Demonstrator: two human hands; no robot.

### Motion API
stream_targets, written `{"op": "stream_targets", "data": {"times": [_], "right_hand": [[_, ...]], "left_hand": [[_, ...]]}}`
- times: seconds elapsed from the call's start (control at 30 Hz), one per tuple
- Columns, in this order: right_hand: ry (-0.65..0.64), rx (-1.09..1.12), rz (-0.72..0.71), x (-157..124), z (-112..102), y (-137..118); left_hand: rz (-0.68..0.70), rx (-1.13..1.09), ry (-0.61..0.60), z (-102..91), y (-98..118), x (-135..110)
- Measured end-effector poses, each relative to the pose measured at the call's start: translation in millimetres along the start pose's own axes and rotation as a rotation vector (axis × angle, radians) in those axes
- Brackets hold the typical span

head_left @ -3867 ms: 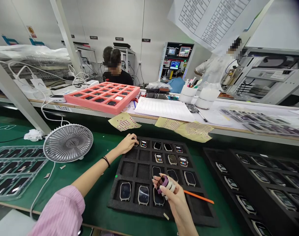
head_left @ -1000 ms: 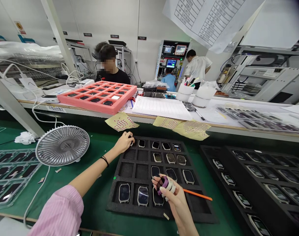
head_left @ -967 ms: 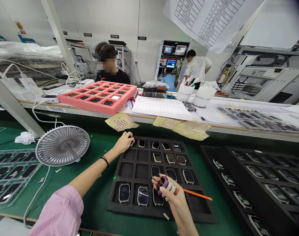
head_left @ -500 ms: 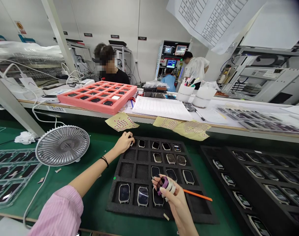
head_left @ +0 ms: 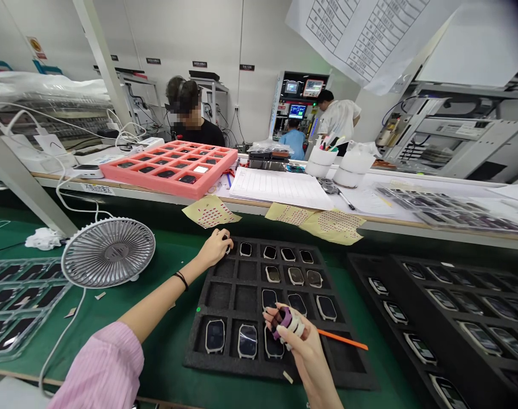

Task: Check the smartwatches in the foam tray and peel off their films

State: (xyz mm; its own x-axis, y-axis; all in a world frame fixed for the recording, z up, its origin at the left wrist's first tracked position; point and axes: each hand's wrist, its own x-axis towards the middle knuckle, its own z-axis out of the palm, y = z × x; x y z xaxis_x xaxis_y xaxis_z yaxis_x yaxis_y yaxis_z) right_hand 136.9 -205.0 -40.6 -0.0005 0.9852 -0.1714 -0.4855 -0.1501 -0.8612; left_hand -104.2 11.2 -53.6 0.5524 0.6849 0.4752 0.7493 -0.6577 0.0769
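A black foam tray [head_left: 253,267] lies in front of me, with smartwatches in many of its square slots. My left hand [head_left: 216,248] reaches to the tray's far left corner, fingers closed on a smartwatch [head_left: 228,249] that they partly hide. Over the tray's near part, my right hand [head_left: 299,335] is closed around a bunch of small purple and white pieces [head_left: 288,322]; their exact kind is unclear. An orange stick [head_left: 342,339] juts out to the right from behind this hand. Just beneath the fingers sits another smartwatch [head_left: 272,343], partly covered.
A grey fan [head_left: 109,253] stands left, beside clear trays [head_left: 24,301] of dark screens. More black trays [head_left: 455,318] with watches are at right. The shelf ahead carries a pink foam tray [head_left: 165,187], a paper form [head_left: 280,187] and pen cups [head_left: 321,161]. People work beyond.
The lit screen of the smartwatch in the tray's far right corner has gone dark. Both hands stay practically where they were.
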Motion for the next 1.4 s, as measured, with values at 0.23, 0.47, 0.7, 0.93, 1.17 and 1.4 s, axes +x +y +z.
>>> {"op": "stream_targets", "data": {"times": [0.23, 0.47, 0.7, 0.93, 1.17, 1.4], "right_hand": [[-0.009, 0.008, 0.009, 0.4, -0.5, -0.1], [0.013, 0.040, 0.020, -0.8, 2.4, -1.4], [0.011, 0.051, 0.016, -0.8, 2.5, -1.2], [0.016, 0.031, 0.023, -0.1, 0.4, 0.0], [0.010, 0.009, 0.019, 0.2, 0.1, 0.1], [0.013, 0.000, 0.019, 0.2, 0.6, -0.6]], "left_hand": [[-0.001, 0.016, 0.008, 0.6, -0.1, -0.4], [-0.006, 0.023, 0.015, 1.6, -0.3, -0.7], [-0.005, 0.020, 0.020, 0.4, 0.3, -0.7], [-0.005, 0.022, 0.022, -1.2, 1.7, -1.1], [-0.009, 0.017, 0.021, -1.0, 1.8, -0.9], [-0.016, 0.014, 0.017, -1.6, 2.1, -0.8]]}}
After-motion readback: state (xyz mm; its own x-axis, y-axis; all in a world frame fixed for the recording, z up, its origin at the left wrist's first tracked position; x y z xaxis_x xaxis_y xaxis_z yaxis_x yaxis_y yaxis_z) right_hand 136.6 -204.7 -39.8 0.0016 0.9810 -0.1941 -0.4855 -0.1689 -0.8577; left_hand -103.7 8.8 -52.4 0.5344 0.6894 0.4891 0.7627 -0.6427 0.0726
